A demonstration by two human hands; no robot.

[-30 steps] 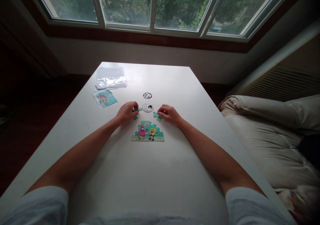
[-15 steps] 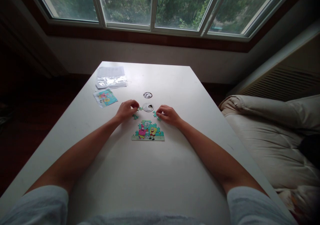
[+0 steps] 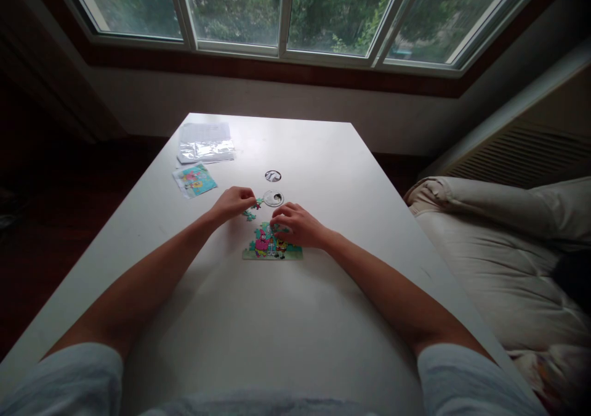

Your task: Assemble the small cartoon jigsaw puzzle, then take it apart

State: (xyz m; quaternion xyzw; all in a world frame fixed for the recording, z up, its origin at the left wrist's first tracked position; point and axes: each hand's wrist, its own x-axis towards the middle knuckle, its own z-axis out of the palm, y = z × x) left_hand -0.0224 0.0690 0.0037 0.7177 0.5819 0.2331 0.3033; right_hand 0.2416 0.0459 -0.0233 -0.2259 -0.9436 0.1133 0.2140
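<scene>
A partly assembled jigsaw puzzle [image 3: 262,251] with cartoon figures, pink and yellow among them, lies flat on the white table. Over its upper right part is my right hand [image 3: 299,224], fingers curled and tips down at the puzzle's top; whatever sits between them is hidden. My left hand [image 3: 233,204] is beyond the puzzle to the left, its thumb and fingers pinched at a small green jigsaw piece [image 3: 259,203]. Just below those fingertips rest loose green pieces [image 3: 249,215]. Right behind the hands lies an oval grey-white disc [image 3: 273,199] with a dark spot.
A smaller round dark-and-white disc [image 3: 273,176] lies farther back on the white table [image 3: 277,317]. At the back left are a clear plastic packet [image 3: 205,144] and a picture card [image 3: 197,180]. To the right stands a cream padded sofa [image 3: 466,244]; windows [image 3: 235,10] are ahead.
My right hand has moved left and toward me, from the loose pieces on the right to over the puzzle. My left hand has shifted slightly, staying by the pieces on the left.
</scene>
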